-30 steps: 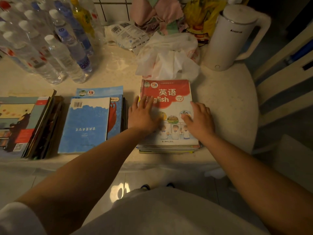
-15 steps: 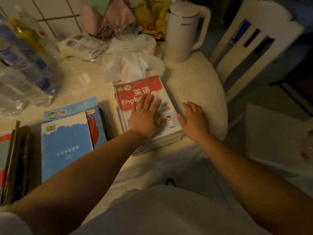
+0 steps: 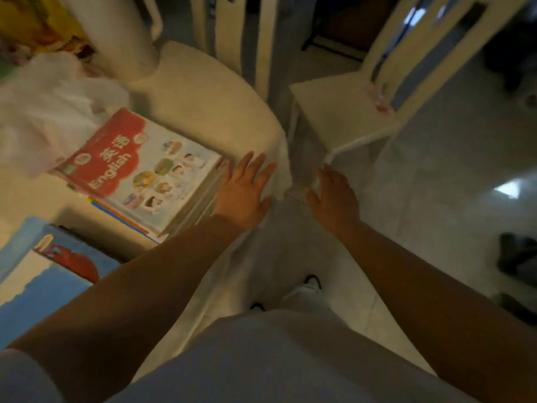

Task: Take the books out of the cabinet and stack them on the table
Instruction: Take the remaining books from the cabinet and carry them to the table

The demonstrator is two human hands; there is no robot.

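— Books (image 3: pixel 151 175) lay where?
— Stacked on the table (image 3: pixel 203 106), English textbook topmost.
— And the hands?
— Left hand (image 3: pixel 244 193) open beside the stack; right hand (image 3: pixel 334 196) open, empty, over the floor.

A stack of books (image 3: pixel 162 196) is lying flat on the pale table (image 3: pixel 203 106), close to its rounded edge and turned at an angle. The top book is showing a red and white cover (image 3: pixel 139 170) reading "English", with small cartoon pictures. Beside it, nearer the left, a blue book (image 3: pixel 43 274) with a red shape is lying flat on another stack.
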